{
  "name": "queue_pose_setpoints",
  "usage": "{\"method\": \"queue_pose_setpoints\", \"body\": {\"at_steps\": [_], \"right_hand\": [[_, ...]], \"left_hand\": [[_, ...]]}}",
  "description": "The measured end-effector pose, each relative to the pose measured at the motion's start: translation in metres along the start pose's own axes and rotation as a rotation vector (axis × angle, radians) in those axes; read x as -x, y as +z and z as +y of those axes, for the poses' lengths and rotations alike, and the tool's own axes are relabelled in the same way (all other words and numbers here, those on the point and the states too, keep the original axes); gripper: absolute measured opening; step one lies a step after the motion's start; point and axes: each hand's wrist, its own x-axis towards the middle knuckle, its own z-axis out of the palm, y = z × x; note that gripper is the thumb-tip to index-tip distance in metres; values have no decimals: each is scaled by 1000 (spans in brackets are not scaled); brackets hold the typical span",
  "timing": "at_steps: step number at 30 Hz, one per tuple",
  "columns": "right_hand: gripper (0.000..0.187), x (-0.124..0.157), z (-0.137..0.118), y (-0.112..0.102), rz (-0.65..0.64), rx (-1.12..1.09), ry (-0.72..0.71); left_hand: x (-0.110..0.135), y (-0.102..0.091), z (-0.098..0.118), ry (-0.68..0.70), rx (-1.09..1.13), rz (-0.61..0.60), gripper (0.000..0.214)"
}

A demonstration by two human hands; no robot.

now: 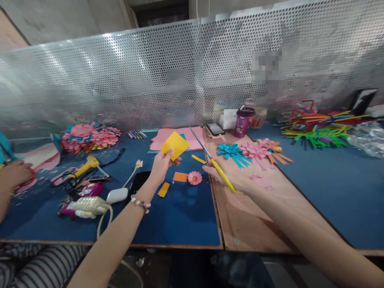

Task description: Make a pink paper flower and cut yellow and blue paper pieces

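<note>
My left hand (163, 164) pinches a yellow square of paper (175, 145) between thumb and fingers, above the blue table top. To its right, my right hand (229, 178) has scissors (220, 171), seen almost edge-on, with a yellow handle across the palm side and long metal blades pointing up and left. The blades are apart from the yellow paper. Below the hands lie an orange paper piece (180, 177), a small pink paper flower (195, 178) and a yellow scrap (163, 189). A thin yellow strip (198, 159) lies between the hands.
Pink paper sheets (159, 138) are stacked behind. Blue (231, 154) and pink paper flowers (256, 149) lie right, near a purple cup (243, 122). Left are a yellow glue gun (85, 166), a power strip (90, 205) and another person's hand (18, 174). A perforated metal panel (135, 80) stands behind.
</note>
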Motion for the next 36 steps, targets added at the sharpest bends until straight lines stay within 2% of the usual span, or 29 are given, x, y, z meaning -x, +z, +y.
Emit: {"method": "queue_pose_setpoints", "body": {"at_steps": [2,6,9,17,36], "right_hand": [[32,1,1,-1,-2,5,-9],[44,-8,17,6,-54,22,74],[46,-14,26,8,-82,38,97],[46,-6,13,3,-124,100,104],[52,-8,17,3,-101,178,57]], "left_hand": [[-1,-1,0,18,12,26,33],[-5,-4,-3,37,19,54,33],[-7,-6,-7,40,17,66,32],[-6,-3,-15,9,16,33,34],[1,6,-17,14,-11,0,39]]}}
